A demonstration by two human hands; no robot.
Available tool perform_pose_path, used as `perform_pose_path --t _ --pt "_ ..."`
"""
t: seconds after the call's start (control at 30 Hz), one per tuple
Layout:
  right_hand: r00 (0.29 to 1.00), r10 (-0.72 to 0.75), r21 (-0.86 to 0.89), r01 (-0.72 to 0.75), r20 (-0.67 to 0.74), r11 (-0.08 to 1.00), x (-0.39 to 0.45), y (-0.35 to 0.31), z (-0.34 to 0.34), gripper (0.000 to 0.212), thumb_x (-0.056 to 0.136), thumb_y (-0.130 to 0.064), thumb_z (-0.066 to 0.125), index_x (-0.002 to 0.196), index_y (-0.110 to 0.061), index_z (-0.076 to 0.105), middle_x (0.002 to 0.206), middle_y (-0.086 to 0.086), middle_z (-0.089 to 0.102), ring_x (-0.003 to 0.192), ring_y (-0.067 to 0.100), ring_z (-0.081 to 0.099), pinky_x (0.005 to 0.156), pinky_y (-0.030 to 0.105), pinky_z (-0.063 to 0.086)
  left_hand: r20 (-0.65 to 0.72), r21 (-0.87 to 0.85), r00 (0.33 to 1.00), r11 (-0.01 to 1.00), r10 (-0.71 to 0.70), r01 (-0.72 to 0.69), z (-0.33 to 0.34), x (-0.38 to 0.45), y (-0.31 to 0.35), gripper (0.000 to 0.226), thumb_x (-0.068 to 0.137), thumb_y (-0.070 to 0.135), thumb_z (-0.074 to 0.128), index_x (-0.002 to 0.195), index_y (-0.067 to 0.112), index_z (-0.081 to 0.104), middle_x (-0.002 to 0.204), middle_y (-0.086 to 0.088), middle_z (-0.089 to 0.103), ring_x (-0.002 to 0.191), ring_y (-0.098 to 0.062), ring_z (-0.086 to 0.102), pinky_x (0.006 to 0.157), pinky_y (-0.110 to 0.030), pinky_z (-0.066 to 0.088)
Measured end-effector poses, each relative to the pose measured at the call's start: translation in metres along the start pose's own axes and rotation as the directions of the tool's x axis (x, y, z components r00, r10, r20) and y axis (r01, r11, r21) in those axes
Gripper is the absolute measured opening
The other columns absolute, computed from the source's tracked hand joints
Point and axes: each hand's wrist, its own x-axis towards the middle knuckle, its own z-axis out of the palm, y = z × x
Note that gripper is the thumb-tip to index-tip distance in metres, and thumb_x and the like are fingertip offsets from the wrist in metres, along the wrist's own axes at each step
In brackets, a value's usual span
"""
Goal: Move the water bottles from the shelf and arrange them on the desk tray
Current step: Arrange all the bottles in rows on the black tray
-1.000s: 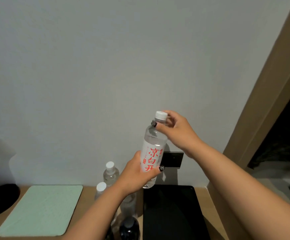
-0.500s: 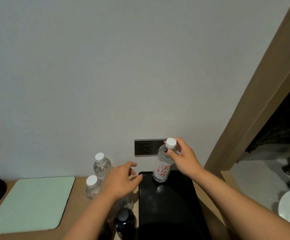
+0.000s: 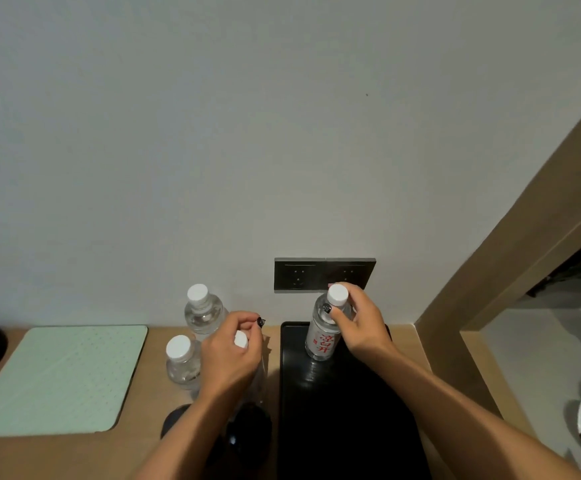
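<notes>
A clear water bottle with red lettering (image 3: 320,337) stands upright at the far end of the black tray (image 3: 344,417). My right hand (image 3: 358,323) grips its neck just under the white cap. Left of the tray, my left hand (image 3: 231,355) curls round the white cap of a third bottle (image 3: 241,339), whose body is mostly hidden under the hand. Two more clear bottles with white caps stand on the wooden desk: one by the wall (image 3: 203,313), one nearer me (image 3: 181,362).
A pale green mat (image 3: 57,379) lies on the desk at the left. Two dark bottles (image 3: 244,438) stand in front of my left arm. A black wall socket (image 3: 323,274) sits behind the tray. A wooden frame (image 3: 510,271) rises at the right.
The red-lettered bottle came down from mid-air onto the tray's far end, still held by my right hand. My left hand let go of it and moved onto another bottle's cap.
</notes>
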Motion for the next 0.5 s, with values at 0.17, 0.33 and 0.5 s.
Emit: perform_pose_path --t 0.17,0.33,0.5 --pt "0.995 -0.091 -0.004 0.091 -0.046 0.996 0.0 0.009 0.003 0.036 0.09 -0.004 0.057 0.116 -0.026 0.044 0.115 -0.006 0.046 0.1 -0.003 0.049 0.083 0.003 0.042 -0.017 -0.034 0.998 0.998 -0.058 0.058 0.002 0.001 0.001 0.023 0.08 0.012 0.063 0.079 0.036 0.063 0.078 0.022 0.067 0.075 0.0 0.065 0.068 -0.024 0.053" --pt "0.989 -0.119 0.006 0.12 -0.083 0.993 0.0 0.012 0.009 0.037 0.091 -0.005 0.057 0.118 -0.025 0.043 0.12 -0.003 0.041 0.103 0.001 0.049 0.082 -0.005 0.037 -0.026 -0.052 0.997 0.996 -0.079 0.077 0.002 -0.001 0.001 0.021 0.08 0.012 0.063 0.079 0.034 0.062 0.074 0.013 0.069 0.076 -0.005 0.068 0.069 -0.031 0.057" --pt "0.992 0.0 -0.027 -0.003 -0.123 1.0 0.002 0.011 0.011 0.043 0.09 -0.01 0.06 0.13 -0.018 0.046 0.12 -0.004 0.033 0.113 0.007 0.038 0.097 0.016 0.033 -0.035 -0.085 0.995 0.992 -0.095 0.092 0.003 -0.006 0.005 0.02 0.082 0.013 0.065 0.083 0.032 0.059 0.079 0.01 0.068 0.078 -0.001 0.063 0.068 -0.021 0.051"
